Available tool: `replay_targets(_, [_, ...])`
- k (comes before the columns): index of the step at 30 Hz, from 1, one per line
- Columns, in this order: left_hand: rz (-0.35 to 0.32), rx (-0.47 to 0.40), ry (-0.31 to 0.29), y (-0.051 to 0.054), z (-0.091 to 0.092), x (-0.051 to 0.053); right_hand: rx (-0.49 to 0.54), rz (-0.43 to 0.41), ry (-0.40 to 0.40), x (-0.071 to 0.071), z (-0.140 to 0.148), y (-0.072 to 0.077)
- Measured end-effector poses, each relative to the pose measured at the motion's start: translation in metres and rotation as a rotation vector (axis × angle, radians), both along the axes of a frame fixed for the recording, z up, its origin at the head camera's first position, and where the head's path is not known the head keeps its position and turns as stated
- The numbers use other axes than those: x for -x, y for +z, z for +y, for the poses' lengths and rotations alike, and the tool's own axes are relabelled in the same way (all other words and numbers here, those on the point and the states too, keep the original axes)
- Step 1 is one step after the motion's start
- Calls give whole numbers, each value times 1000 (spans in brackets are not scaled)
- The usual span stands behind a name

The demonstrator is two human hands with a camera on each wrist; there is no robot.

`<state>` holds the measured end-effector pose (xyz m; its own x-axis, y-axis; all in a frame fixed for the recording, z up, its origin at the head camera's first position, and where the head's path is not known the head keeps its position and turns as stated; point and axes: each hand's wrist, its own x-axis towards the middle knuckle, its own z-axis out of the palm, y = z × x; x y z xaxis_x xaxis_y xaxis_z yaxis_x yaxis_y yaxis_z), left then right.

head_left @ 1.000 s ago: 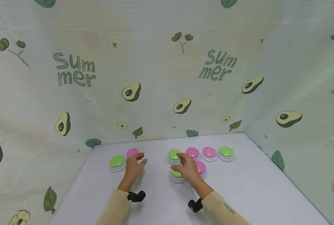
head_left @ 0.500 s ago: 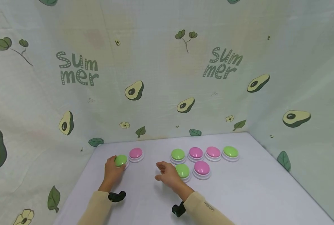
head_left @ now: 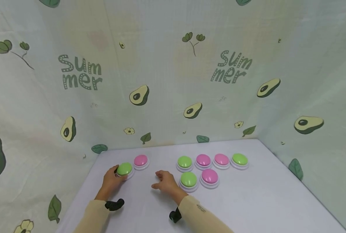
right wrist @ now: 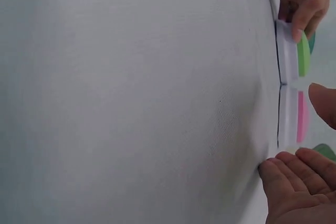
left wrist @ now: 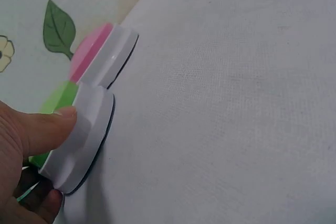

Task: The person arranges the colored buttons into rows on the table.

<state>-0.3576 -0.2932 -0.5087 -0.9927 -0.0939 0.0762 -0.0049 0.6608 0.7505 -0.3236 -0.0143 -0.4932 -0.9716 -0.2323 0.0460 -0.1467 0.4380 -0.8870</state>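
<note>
In the head view my left hand (head_left: pixel 112 182) grips a green push button (head_left: pixel 124 169) with a white base at the far left. The left wrist view shows its thumb (left wrist: pixel 50 129) on the button's near side and fingers curled round the other side. Touching that button is a pink push button (left wrist: pixel 94 51), to its right in the head view. My right hand (head_left: pixel 167 184) hovers over the white table, fingers apart and holding nothing. Just right of it stands another green button (head_left: pixel 189 180), beside a magenta button (head_left: pixel 209 176).
Behind that pair is a back row: a green button (head_left: pixel 184 162), a magenta button (head_left: pixel 203 160), a pink button (head_left: pixel 221 160) and a green button (head_left: pixel 240 160). A printed avocado cloth (head_left: pixel 161 64) hangs behind and beside the white table (head_left: pixel 248 200).
My left hand has moved left from beside the pink button and taken hold of the leftmost green button. My right hand has moved left, away from above the right group of buttons.
</note>
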Motion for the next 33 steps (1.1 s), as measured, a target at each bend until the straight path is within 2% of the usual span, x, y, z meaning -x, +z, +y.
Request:
replay_targets(7, [-4,-48,-28,-6,-2,-10,-61,5,17,7,-11,-4])
replay_targets(13, [41,-50,-65,-9,-5,-20,-140,20,29,10,-19,-6])
replay_targets(16, [70,-48,-95,-10,-2,-22,-150,7,20,10,-23,-6])
replay_targets(20, [78,-77,-130,-10,4,-22,-152,3,19,11,-27,-4])
replay_targets(30, [47,-229,-219,-13,17,-22,-149,89,40,14,-35,-7])
replay_targets(33, [33,-260,-213,-15,21,-23,-136,102,51,13,-36,-7])
